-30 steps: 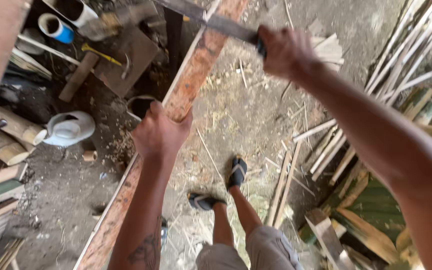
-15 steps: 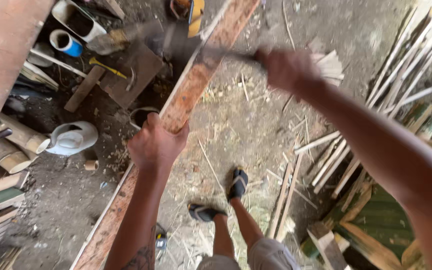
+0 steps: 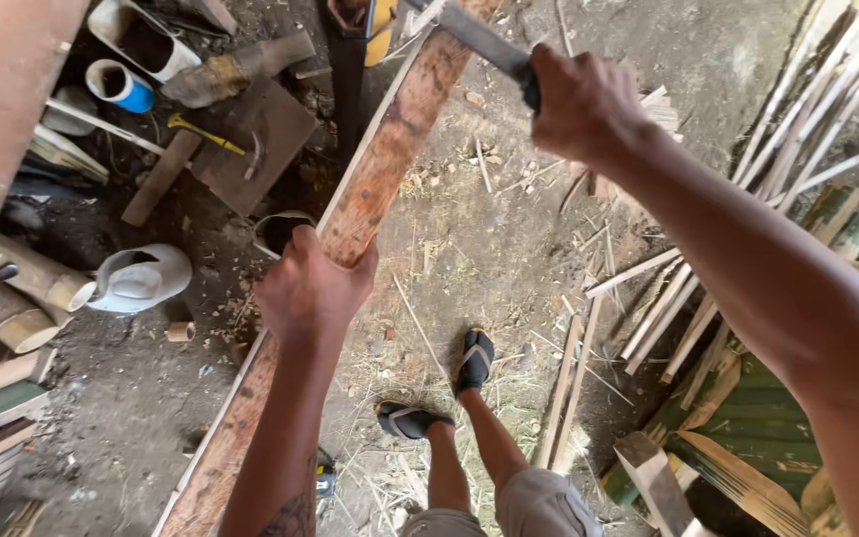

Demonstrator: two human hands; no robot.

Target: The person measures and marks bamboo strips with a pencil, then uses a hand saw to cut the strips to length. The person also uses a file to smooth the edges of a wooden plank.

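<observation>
Over dirt floor, long reddish plank (image 3: 390, 169) runs slantwise. Left hand (image 3: 310, 293) fingers clamped round plank's edge. Right hand (image 3: 584, 104) fisted on blade (image 3: 479, 38) handle near far end. Best: shallow strokes, away from gripping hand, sandalled feet (image 3: 444, 393) clear.

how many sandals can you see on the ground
2: a black strapped sandal on the foot nearer the long reddish wooden plank's far end, another just below-left of it. None seem hidden.

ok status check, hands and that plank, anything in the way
Left hand clamped on the long plank. Right hand gripping a blade, raised above the plank's far end. White jug and hammer lie off to the side.
</observation>
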